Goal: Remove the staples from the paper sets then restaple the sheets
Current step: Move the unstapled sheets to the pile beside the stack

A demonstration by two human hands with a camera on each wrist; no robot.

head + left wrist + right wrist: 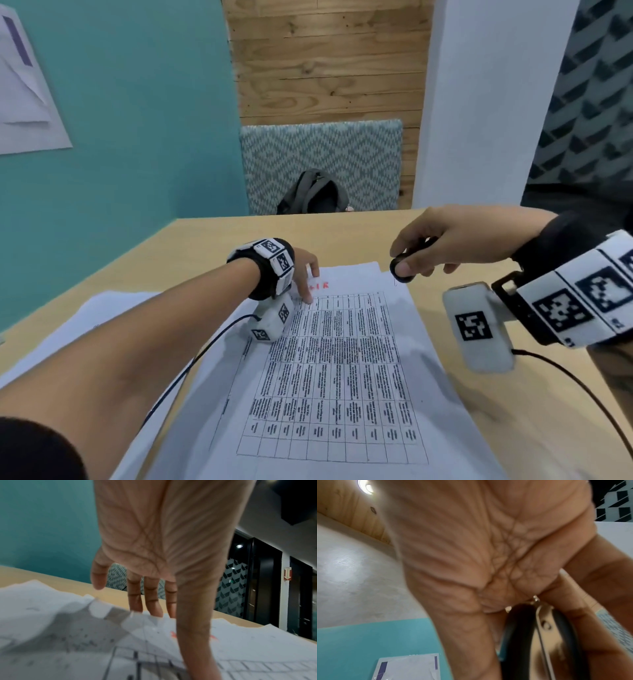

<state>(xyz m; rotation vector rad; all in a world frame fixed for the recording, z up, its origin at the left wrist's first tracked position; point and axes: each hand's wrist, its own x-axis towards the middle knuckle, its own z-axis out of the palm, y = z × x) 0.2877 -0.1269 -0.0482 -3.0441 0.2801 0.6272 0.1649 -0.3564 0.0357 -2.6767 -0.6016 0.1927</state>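
Note:
A stapled paper set [342,359] with a printed table and red writing lies on the wooden table [496,428]. My left hand [306,277] presses its straight fingers on the sheet's top left part; the left wrist view shows those fingers [150,601] reaching the paper's [68,635] far edge. My right hand [442,243] hovers just past the top right corner and grips a black staple remover [399,269]. The right wrist view shows the staple remover's [539,642] black handles and metal jaws between thumb and fingers. A small dark mark sits at that corner.
More white sheets [102,315] lie under my left forearm. Black cables [191,363] run from both wrist cameras across the table. Beyond the table's far edge a grey backpack [313,193] leans on a patterned panel. A teal wall stands close on the left.

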